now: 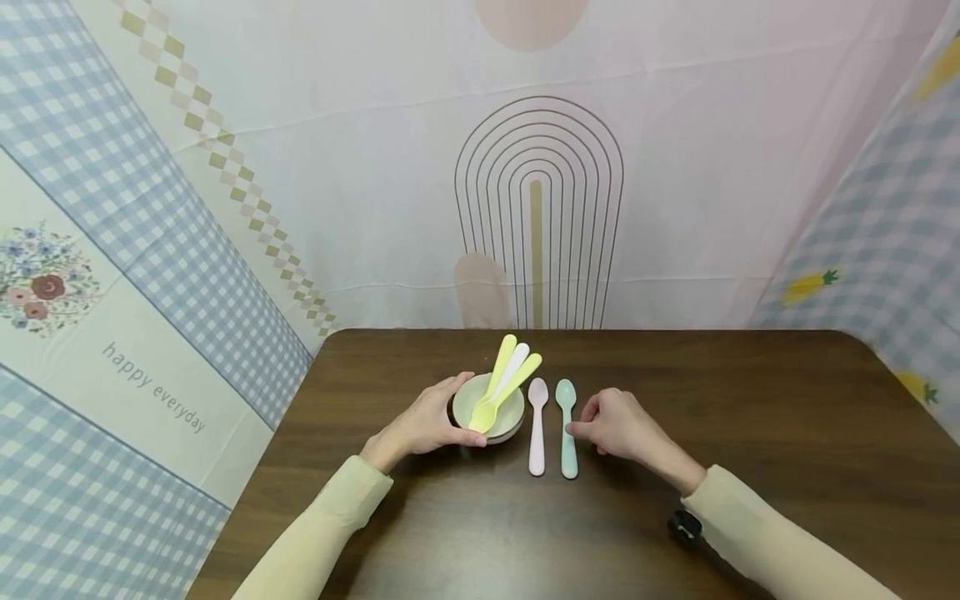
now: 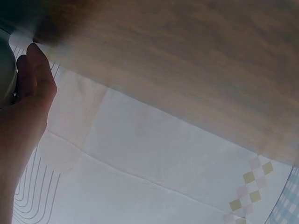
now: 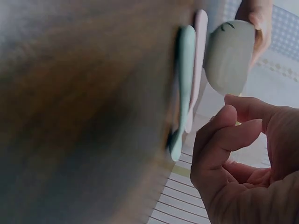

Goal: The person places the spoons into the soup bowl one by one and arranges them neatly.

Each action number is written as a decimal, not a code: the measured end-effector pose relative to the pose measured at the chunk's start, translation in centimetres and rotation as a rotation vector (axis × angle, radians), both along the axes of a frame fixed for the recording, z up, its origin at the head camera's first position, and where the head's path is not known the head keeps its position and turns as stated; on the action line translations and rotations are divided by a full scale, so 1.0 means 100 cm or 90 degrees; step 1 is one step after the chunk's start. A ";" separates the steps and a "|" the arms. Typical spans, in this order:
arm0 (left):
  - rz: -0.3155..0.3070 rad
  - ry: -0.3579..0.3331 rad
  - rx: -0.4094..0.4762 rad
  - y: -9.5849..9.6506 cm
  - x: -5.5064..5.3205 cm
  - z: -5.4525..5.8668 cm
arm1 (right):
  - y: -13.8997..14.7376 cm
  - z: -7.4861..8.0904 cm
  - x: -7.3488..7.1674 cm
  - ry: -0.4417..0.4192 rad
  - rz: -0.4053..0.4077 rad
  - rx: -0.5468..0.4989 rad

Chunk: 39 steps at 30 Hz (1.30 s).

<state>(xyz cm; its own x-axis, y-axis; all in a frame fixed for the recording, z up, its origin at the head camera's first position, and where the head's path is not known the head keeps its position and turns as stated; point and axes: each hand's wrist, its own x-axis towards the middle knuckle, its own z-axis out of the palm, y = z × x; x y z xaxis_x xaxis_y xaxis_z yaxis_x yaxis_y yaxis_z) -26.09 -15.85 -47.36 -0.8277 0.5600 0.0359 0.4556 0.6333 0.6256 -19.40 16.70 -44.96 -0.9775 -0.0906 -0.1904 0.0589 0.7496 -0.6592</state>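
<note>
My left hand (image 1: 435,417) grips a small pale bowl (image 1: 461,396) by its side, thumb at the near rim and fingers around the far side. In the bowl lean two yellow spoons (image 1: 504,354) and a white spoon (image 1: 516,363), handles up over the far right rim. A pink spoon (image 1: 537,429) and a mint green spoon (image 1: 568,458) lie side by side to the right. My right hand (image 1: 622,423) hovers at the green spoon, its thumb overlapping the handle in the head view. The right wrist view shows its curled fingers (image 3: 217,140) with nothing between them.
The dark wooden table (image 1: 787,433) extends on both sides of the hands. A patterned cloth (image 1: 375,208) hangs along its back edge, and a checked cloth (image 1: 885,250) hangs at the right. A small black device (image 1: 685,527) sits at the right wrist.
</note>
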 end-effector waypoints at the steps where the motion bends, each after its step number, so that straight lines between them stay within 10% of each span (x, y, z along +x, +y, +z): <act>1: 0.000 -0.001 0.001 0.000 0.000 0.000 | -0.001 -0.001 0.001 0.001 0.001 0.006; 39: 0.005 -0.007 0.002 0.000 0.000 -0.002 | -0.017 -0.018 0.009 -0.057 0.003 0.032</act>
<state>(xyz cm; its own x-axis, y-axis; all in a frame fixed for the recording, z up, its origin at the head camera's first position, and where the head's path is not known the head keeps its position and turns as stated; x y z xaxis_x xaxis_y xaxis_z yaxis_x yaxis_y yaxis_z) -26.08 -15.84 -47.51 -0.8326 0.5532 0.0295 0.4441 0.6346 0.6325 -18.54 14.99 -46.77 -0.9560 -0.0842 -0.2811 0.1116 0.7816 -0.6137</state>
